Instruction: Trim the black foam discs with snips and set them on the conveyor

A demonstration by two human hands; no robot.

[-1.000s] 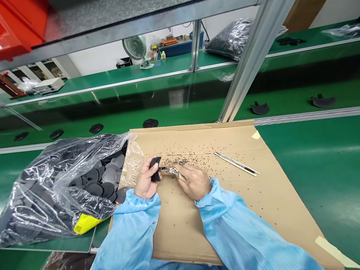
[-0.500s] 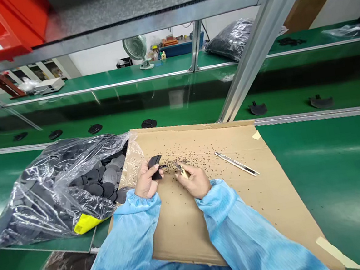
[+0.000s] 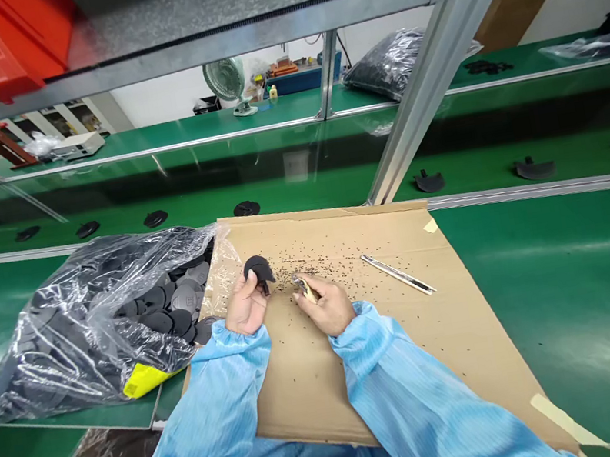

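Cardboard sheet [image 3: 411,343], left hand [image 3: 246,306] gripping black disc [image 3: 258,270], right hand [image 3: 323,305] gripping snips [image 3: 304,288]

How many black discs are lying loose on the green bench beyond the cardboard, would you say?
8: five black discs in a row left of the metal upright, three to its right; others may be hidden.
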